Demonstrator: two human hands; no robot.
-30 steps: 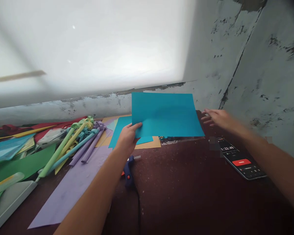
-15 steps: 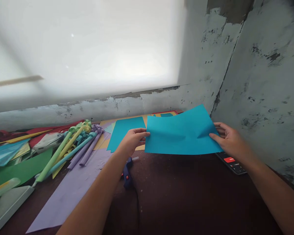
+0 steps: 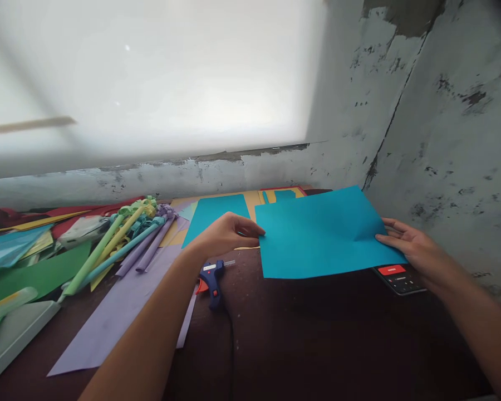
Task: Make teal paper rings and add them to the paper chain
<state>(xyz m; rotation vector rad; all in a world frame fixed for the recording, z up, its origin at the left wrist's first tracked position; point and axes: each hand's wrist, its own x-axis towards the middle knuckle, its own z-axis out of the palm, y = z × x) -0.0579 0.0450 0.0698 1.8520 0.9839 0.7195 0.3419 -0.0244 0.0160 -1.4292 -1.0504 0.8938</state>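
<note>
A sheet of bright blue paper [image 3: 317,236] is held up over the dark table between my two hands. My left hand [image 3: 229,234] pinches its left edge between thumb and fingers. On the opposite side my right hand [image 3: 409,245] grips the right edge, with the thumb on top and a slight crease in the paper nearby. Below and left of the sheet lies a blue glue gun [image 3: 212,284] with an orange trigger, its cord running toward me. Another blue sheet [image 3: 212,211] lies behind my left hand.
Rolled paper sticks with curled tops [image 3: 125,234] lie at left on a purple sheet [image 3: 121,323], beside green paper [image 3: 37,278] and a white flat-edged object [image 3: 25,334]. A phone [image 3: 401,280] lies under my right hand. The dark table [image 3: 317,340] meets a peeling wall [image 3: 455,156].
Both hands have moved the blue sheet to the right and slightly nearer, and it lies flatter. More of the glue gun now shows. The view has shifted slightly.
</note>
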